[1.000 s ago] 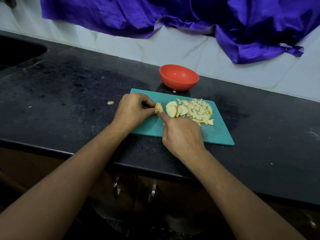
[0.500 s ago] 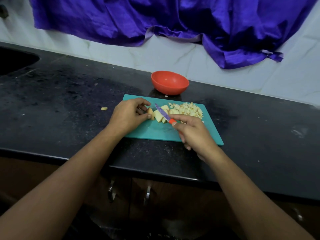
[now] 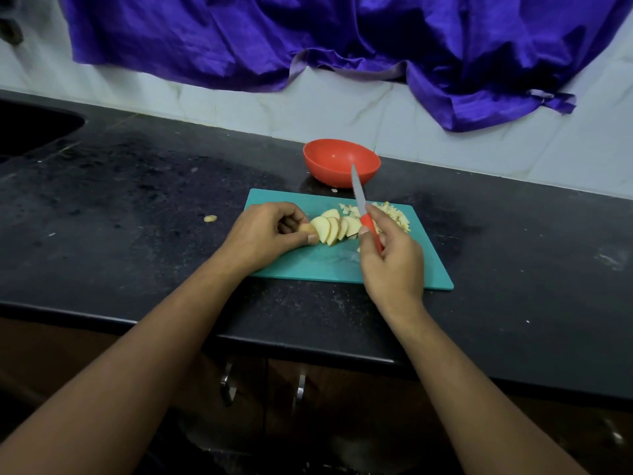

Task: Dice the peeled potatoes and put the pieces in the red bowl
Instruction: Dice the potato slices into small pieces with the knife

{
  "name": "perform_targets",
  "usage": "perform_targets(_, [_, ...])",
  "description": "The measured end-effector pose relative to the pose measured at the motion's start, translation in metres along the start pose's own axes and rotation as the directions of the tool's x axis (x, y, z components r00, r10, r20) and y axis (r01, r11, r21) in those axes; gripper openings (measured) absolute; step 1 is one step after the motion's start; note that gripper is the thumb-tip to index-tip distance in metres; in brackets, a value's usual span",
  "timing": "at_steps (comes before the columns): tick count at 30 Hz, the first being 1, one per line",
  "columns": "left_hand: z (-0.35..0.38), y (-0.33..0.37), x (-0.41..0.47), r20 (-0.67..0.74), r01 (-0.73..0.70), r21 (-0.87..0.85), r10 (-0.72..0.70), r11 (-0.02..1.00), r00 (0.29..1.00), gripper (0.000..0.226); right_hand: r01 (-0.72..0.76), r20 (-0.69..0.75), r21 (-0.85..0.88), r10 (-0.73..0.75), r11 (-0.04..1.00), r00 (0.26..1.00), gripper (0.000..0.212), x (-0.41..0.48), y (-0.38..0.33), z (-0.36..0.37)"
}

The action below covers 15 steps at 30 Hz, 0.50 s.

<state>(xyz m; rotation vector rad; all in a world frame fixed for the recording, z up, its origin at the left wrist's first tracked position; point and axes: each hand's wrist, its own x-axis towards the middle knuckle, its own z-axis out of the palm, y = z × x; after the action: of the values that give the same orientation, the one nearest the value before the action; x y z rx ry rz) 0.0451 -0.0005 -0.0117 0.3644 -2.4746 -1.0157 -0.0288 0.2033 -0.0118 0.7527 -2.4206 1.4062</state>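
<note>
Lifting off the pale potato slices (image 3: 334, 229) since half a second ago, we see the small red-handled knife (image 3: 359, 197) now blade-up toward the round red plastic bowl (image 3: 339, 162) on the black counter (image 3: 137, 217). Right hand (image 3: 390, 262) grip wraps the handle. Left hand (image 3: 263, 234) grip pinches the potato end piece (image 3: 307, 228) on the teal plastic cutting board (image 3: 342, 265). Diced potato pile (image 3: 394, 214) sits behind the slices.

No readable text, labels, brands or numbers anywhere in view.
</note>
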Motion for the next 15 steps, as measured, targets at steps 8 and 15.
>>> perform_targets(8, [0.0,-0.001,0.002,0.006,-0.024,0.014,0.023,1.0,1.0,0.023,-0.041,0.034,-0.424,0.061,0.905,0.998,0.043,-0.004,-0.009,-0.011])
perform_targets(15, [-0.001,-0.002,0.003,0.021,-0.032,0.019,0.032,0.999,0.999,0.022,-0.041,0.107,-0.507,0.111,0.861,0.988,0.043,-0.005,-0.015,-0.014])
